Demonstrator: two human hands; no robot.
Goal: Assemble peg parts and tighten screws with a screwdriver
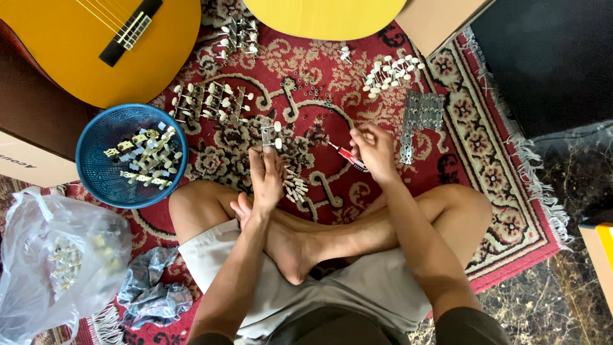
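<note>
Left hand: closed around a tuner strip with white knobs, held upright over the red carpet.
Right hand: gripping a red-handled screwdriver, tip aimed toward 9 o'clock, probably at the strip, though contact unclear.
Beside left hand: loose tuner pieces at 4 o'clock.
At 9 o'clock: blue basket holding brass tuners.
At 11 o'clock: row of tuner strips, then a guitar.
At 1 o'clock: metal plates, white knobs.
At 8 o'clock: plastic bag.
</note>
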